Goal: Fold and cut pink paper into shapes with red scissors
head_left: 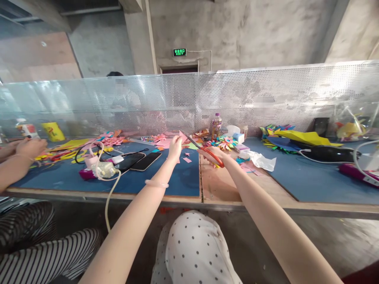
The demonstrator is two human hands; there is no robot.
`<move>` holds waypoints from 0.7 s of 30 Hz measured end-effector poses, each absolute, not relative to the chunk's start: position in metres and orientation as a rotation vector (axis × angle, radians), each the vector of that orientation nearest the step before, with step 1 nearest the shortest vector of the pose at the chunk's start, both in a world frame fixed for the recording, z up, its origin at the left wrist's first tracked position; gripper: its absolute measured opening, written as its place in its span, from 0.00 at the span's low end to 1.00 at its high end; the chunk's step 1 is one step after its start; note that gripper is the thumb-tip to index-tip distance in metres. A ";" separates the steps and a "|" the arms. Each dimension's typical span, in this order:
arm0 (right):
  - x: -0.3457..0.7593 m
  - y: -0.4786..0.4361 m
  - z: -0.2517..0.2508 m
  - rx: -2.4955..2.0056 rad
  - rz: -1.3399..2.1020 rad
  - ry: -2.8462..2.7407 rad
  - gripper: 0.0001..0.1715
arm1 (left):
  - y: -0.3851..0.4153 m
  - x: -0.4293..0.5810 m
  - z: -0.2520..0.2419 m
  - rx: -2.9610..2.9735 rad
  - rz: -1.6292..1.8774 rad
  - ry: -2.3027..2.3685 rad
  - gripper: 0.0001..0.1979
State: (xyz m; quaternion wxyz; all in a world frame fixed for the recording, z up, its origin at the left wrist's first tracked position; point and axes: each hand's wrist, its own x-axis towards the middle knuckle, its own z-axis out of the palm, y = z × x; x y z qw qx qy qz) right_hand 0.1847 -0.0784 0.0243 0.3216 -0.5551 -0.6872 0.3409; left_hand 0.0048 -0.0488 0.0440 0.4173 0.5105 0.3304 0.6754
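Between the fingertips of my left hand (175, 147) is a small piece of pink paper (182, 136), held above the table. My right hand (213, 154) grips a pair of scissors (218, 158) with orange-red handles. Their dark blades point up and left toward the pink paper; whether they touch it I cannot tell. Beneath and beyond my hands lie small pink paper scraps (187, 159) and more sheets of coloured paper. A paper flower (225, 142) in several colours sits just past my right hand.
A phone (146, 161) and a power strip (88, 173) with cables lie left of my arm. Behind stand a drink bottle (216, 126) and a perforated metal screen (177, 104). Crumpled white tissue (262, 161) is at right. A co-worker's hands (29, 149) are at far left.
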 end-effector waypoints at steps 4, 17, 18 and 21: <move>0.184 -0.083 0.027 -1.442 0.878 -1.826 0.18 | -0.048 0.005 0.045 1.275 1.684 0.812 0.08; 0.182 -0.094 0.034 -1.443 0.843 -1.856 0.18 | -0.045 0.006 0.042 1.284 1.668 0.827 0.05; 0.182 -0.093 0.033 -1.437 0.847 -1.857 0.18 | -0.045 0.006 0.042 1.280 1.670 0.827 0.06; 0.183 -0.091 0.031 -1.423 0.840 -1.865 0.18 | -0.044 0.006 0.042 1.278 1.675 0.812 0.07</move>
